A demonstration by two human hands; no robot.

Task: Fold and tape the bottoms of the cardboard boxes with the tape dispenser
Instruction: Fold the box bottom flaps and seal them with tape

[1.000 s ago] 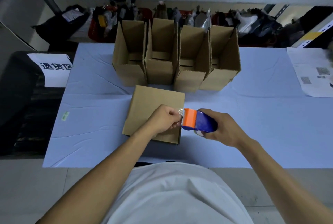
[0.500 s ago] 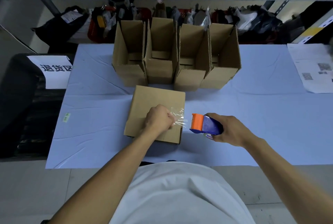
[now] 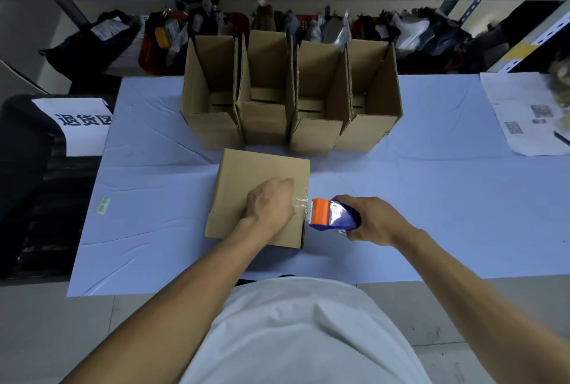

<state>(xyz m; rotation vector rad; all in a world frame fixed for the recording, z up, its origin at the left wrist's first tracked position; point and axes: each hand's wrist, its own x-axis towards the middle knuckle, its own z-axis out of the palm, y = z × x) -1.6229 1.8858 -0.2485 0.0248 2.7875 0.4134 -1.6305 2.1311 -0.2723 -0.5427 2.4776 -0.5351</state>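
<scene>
A brown cardboard box (image 3: 246,173) lies on the blue table (image 3: 431,198), closed side up. My left hand (image 3: 271,201) rests on the box near its right edge, fingers over a strip of clear tape (image 3: 300,206). My right hand (image 3: 370,220) grips a blue and orange tape dispenser (image 3: 334,215) just right of the box's edge, its orange head toward the box. The clear tape runs from the dispenser onto the box.
Several open cardboard boxes (image 3: 290,96) stand in a row behind the flat box. A printed sheet (image 3: 524,112) lies at the table's right edge. A white sign (image 3: 81,124) sits left of the table. Cluttered shelves (image 3: 277,22) stand behind.
The dispenser pulled away to the right, drawing out clear tape, then came back close to the box's right edge. My left hand shifted onto the tape on the box top.
</scene>
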